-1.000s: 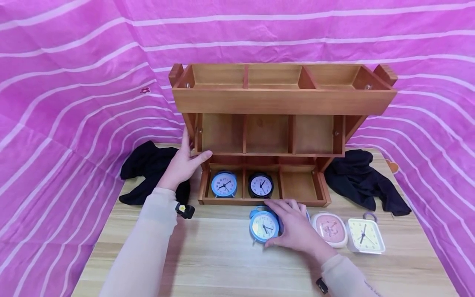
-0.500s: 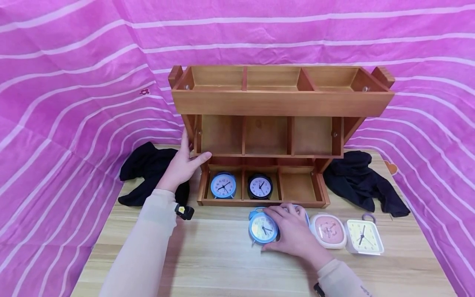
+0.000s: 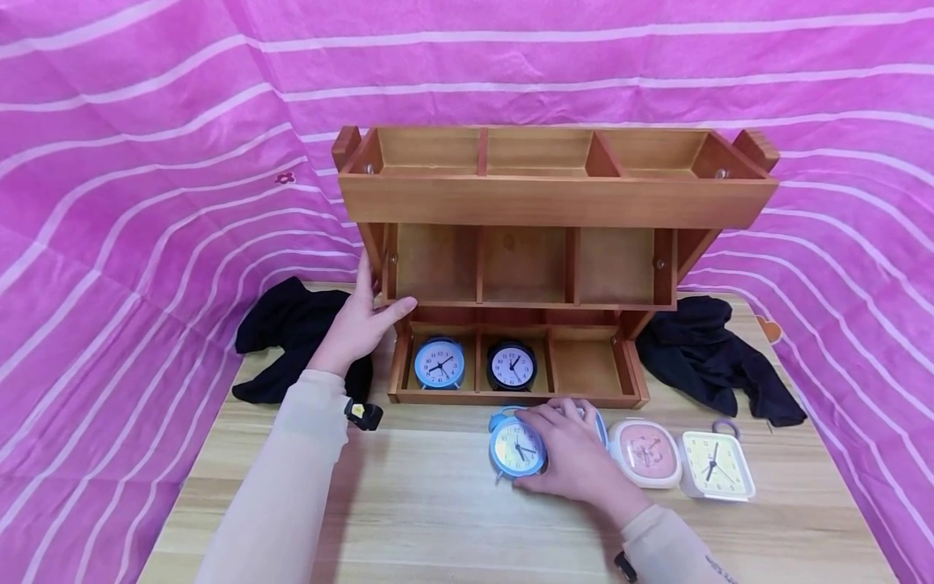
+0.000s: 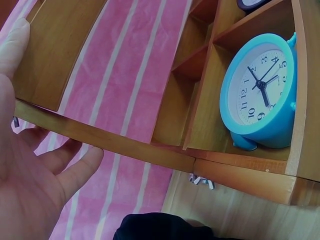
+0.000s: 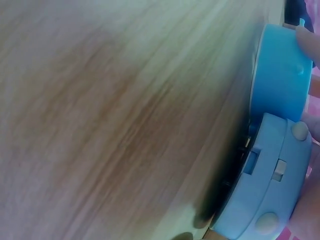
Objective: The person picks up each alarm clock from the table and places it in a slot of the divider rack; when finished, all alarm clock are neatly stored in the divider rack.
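Pink striped cloth (image 3: 146, 162) hangs behind a pale wooden table (image 3: 409, 503) that carries a three-tier wooden rack (image 3: 554, 203). The left hand (image 3: 357, 320) rests against the rack's left side post, fingers straight and thumb hooked under the middle shelf. In the rack's bottom row a blue clock (image 3: 440, 362) fills the left slot and a black clock (image 3: 512, 365) the middle one; the right slot holds nothing.

Just in front of the rack, the right hand (image 3: 576, 458) curls its fingers over a round blue alarm clock (image 3: 516, 448) standing on the table. It looks light, hard and smooth, probably plastic, so a grip round the rim, clear of the face and small feet, should hold best. Beside it, further from the rack's centre, stand a pink clock (image 3: 646, 452) and a cream clock (image 3: 717, 464). Black cloths (image 3: 292, 324) lie either side of the rack.
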Tool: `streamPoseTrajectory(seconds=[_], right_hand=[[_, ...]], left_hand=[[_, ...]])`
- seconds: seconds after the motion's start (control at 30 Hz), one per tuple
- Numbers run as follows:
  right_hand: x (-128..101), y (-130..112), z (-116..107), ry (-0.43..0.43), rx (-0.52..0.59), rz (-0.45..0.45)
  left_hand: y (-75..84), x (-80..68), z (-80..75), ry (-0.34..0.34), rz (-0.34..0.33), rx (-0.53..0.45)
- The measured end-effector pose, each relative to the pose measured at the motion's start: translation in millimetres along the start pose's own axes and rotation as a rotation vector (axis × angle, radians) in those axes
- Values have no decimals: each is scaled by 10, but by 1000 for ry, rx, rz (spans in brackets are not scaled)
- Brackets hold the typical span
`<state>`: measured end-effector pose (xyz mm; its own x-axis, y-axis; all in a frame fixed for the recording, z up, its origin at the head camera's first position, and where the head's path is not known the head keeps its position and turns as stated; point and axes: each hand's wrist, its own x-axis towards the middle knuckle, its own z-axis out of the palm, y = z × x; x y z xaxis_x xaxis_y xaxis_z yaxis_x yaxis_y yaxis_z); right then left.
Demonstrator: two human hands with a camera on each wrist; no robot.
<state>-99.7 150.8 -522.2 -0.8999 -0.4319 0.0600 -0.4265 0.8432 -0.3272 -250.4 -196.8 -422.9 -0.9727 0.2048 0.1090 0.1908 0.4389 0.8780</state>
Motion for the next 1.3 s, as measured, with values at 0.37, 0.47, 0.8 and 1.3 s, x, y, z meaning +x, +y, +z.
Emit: streamPoseTrajectory(seconds=[0.37, 0.47, 0.8, 1.3], right_hand=[[-8, 13, -3, 30, 60, -7], [-16, 17, -18, 53, 89, -30], [18, 21, -216, 66, 290, -46], [115, 236, -472, 82, 430, -5]], left_hand=[[16, -10, 11, -2, -23, 30], [4, -12, 16, -3, -18, 17], [-22, -19, -6, 2, -5, -12], [-14, -2, -4, -14, 27, -49]])
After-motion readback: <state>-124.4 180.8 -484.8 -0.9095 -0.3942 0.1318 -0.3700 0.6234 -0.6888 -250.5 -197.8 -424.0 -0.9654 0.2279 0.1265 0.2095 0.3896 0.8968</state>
